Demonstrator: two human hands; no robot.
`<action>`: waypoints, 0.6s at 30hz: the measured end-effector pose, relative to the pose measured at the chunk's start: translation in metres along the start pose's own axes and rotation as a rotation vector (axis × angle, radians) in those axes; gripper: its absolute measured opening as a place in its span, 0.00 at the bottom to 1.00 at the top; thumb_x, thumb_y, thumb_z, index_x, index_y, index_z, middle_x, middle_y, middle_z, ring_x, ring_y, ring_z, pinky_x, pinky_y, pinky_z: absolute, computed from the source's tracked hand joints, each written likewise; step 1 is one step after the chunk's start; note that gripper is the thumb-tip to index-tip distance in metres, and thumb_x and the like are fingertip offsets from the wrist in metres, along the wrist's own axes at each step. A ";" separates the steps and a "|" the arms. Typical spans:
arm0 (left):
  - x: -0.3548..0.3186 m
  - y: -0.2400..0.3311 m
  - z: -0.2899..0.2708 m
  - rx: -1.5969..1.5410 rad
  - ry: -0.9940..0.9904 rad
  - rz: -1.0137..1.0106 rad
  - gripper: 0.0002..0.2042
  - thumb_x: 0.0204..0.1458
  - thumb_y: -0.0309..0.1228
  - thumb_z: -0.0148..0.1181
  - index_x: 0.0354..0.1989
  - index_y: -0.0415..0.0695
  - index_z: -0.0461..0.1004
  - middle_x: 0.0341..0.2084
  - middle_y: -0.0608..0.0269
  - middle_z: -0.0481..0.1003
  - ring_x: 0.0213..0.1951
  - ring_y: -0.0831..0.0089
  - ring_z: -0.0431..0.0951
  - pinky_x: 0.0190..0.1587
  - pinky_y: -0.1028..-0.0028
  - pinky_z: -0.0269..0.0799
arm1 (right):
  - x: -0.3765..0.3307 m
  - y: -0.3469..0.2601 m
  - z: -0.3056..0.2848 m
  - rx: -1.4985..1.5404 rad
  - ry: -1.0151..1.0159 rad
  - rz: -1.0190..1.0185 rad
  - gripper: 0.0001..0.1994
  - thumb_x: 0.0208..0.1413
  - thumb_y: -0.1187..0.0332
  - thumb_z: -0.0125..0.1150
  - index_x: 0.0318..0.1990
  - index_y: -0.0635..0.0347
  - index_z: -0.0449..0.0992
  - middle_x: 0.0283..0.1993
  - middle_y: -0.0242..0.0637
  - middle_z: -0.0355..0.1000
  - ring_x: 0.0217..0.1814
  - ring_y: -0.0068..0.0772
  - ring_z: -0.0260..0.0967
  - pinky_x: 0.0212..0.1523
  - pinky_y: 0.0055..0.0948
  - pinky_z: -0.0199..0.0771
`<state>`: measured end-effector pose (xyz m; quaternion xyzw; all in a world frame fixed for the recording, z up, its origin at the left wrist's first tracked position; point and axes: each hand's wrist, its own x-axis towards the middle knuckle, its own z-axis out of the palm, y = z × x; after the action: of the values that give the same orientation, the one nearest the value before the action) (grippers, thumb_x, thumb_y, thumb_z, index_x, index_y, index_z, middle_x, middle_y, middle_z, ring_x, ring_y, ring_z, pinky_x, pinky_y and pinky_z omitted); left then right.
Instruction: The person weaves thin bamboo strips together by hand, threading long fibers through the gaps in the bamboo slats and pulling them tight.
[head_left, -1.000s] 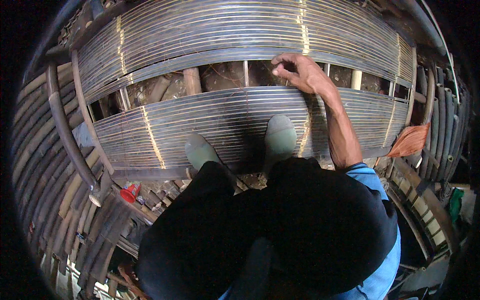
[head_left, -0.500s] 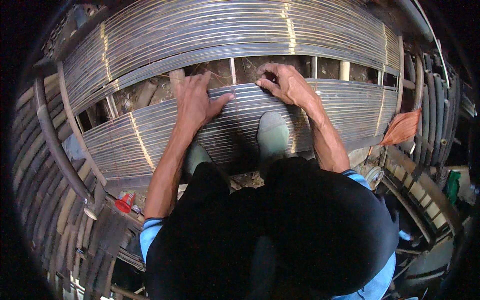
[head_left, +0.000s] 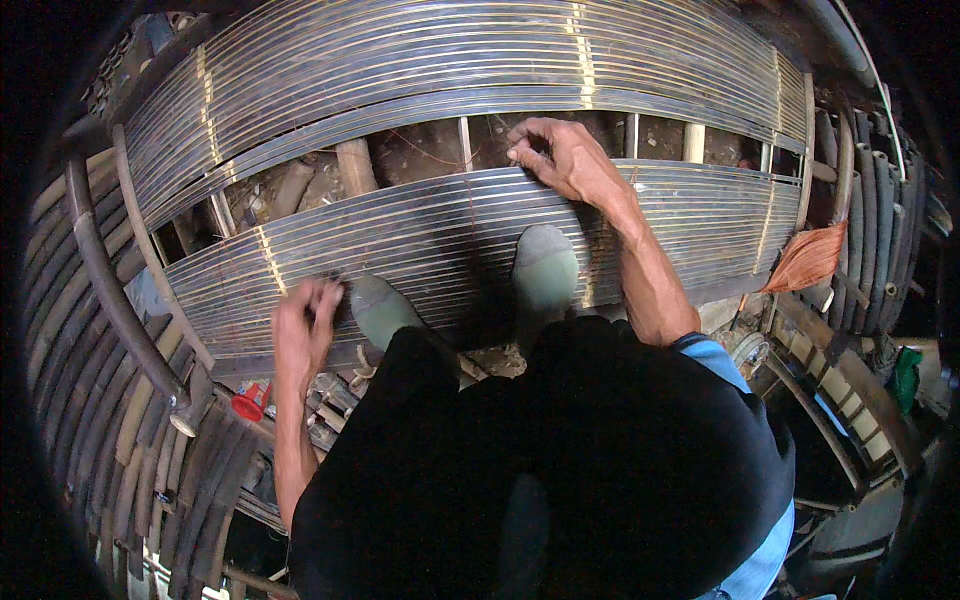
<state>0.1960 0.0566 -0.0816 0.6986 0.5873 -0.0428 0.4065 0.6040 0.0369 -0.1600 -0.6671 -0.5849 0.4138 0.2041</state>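
Two panels of narrow dark slats lie before me: a far slatted panel (head_left: pixel 400 75) and a near slatted panel (head_left: pixel 400 240), both crossed by pale bands. My right hand (head_left: pixel 575 165) is at the near panel's far edge, thumb and fingers pinched together. What they hold, if anything, is too small to make out. Over the near panel's left front part is my left hand (head_left: pixel 305 325), its fingers bent and smeared by motion. A thin reddish strand (head_left: pixel 425 153) runs across the gap between the panels. My feet in grey-green footwear (head_left: pixel 545 268) rest on the near panel.
Light crossbars (head_left: pixel 464 140) span the gap. An orange bundle of strands (head_left: pixel 805 258) hangs at the right end. Stacked poles (head_left: pixel 60 300) line the left, with more poles (head_left: pixel 880 220) at the right. A red round object (head_left: pixel 250 402) sits lower left.
My left hand has left the near panel's far edge and moved down and left toward its front edge. The right hand has stayed almost in place, fingers still pinched.
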 end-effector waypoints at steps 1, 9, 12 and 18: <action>-0.029 -0.021 -0.004 0.013 -0.072 -0.111 0.10 0.61 0.34 0.61 0.38 0.37 0.79 0.25 0.47 0.74 0.27 0.58 0.74 0.34 0.63 0.69 | 0.003 -0.003 0.001 -0.014 -0.018 0.005 0.16 0.58 0.62 0.65 0.47 0.66 0.81 0.37 0.52 0.79 0.40 0.55 0.78 0.44 0.45 0.77; -0.280 -0.165 0.019 0.285 0.078 -0.452 0.09 0.59 0.32 0.63 0.40 0.39 0.79 0.28 0.45 0.77 0.30 0.48 0.77 0.36 0.58 0.71 | 0.018 -0.002 0.021 -0.036 -0.069 -0.051 0.16 0.62 0.60 0.63 0.48 0.66 0.80 0.40 0.54 0.80 0.41 0.58 0.78 0.43 0.45 0.76; -0.334 -0.187 0.033 0.287 0.049 -0.645 0.09 0.58 0.33 0.64 0.40 0.39 0.79 0.29 0.46 0.77 0.31 0.49 0.77 0.36 0.58 0.72 | 0.022 -0.005 0.020 -0.025 -0.083 -0.049 0.18 0.59 0.60 0.64 0.49 0.65 0.81 0.34 0.52 0.79 0.40 0.56 0.78 0.45 0.46 0.76; -0.361 -0.199 0.054 0.264 0.035 -0.814 0.09 0.56 0.33 0.66 0.39 0.40 0.79 0.29 0.48 0.77 0.31 0.49 0.77 0.36 0.58 0.72 | 0.025 0.006 0.024 -0.074 -0.127 -0.057 0.20 0.62 0.58 0.62 0.53 0.65 0.79 0.41 0.53 0.81 0.45 0.56 0.79 0.49 0.47 0.77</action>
<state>-0.0623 -0.2647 -0.0260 0.4565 0.8114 -0.2628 0.2532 0.5885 0.0545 -0.1865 -0.6296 -0.6303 0.4273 0.1538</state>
